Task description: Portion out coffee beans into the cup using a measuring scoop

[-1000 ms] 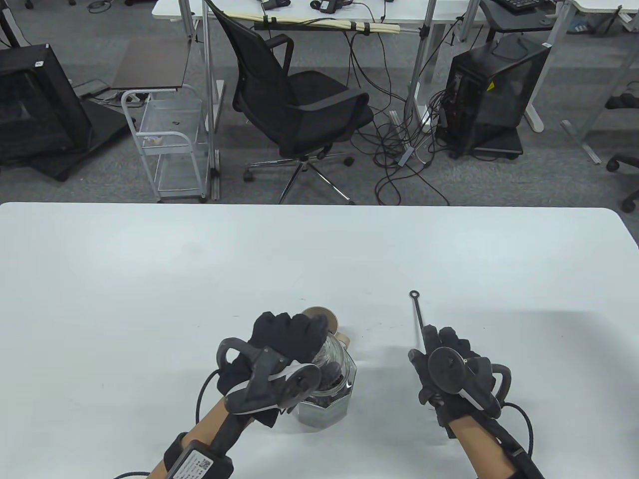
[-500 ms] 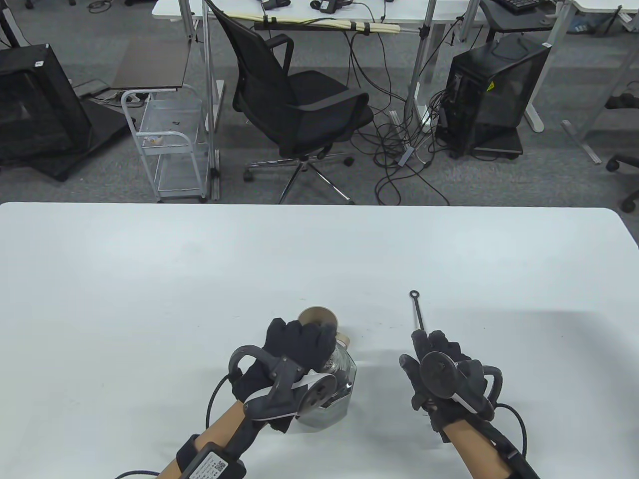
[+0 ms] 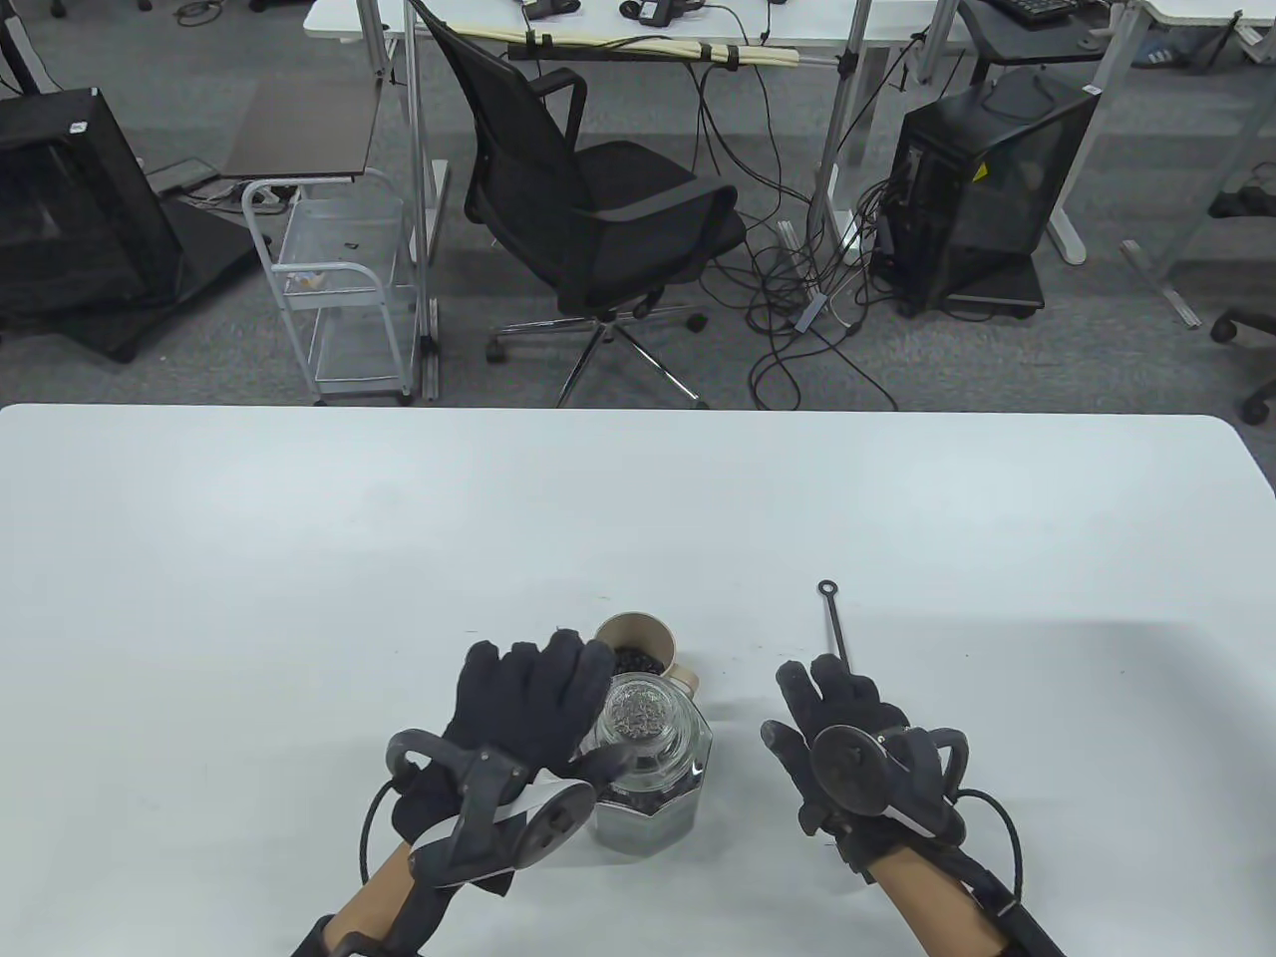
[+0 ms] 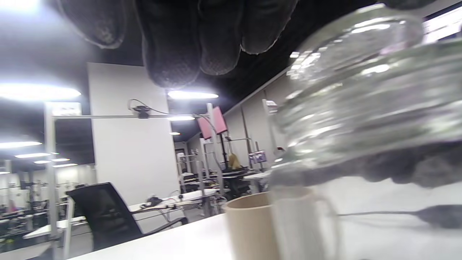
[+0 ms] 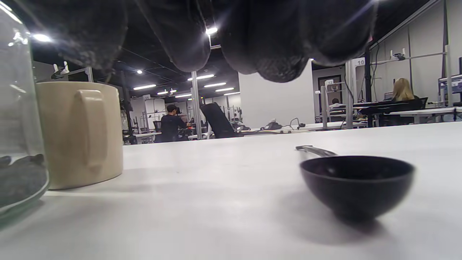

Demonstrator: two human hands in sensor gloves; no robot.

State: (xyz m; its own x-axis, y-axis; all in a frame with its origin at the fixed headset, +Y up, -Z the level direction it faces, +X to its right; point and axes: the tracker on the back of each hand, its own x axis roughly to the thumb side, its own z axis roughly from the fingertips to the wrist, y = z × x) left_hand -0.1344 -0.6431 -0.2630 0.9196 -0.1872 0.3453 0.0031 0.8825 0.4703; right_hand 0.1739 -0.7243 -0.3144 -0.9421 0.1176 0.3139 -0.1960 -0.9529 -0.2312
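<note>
Judging by beans seen in the cup [image 3: 635,648] behind the jar [image 3: 653,763], portioning looks done; scoop [image 5: 356,183] is set down, fingers [image 3: 538,678] spread.

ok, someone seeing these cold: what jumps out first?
Probably the two black-gloved hands low on the white table, each with a tracker strapped on: the left hand beside the glass jar of dark beans, the right hand above the black scoop. Next, the beige cup just behind the jar, already holding beans. Behind the table, a black office chair dominates.
</note>
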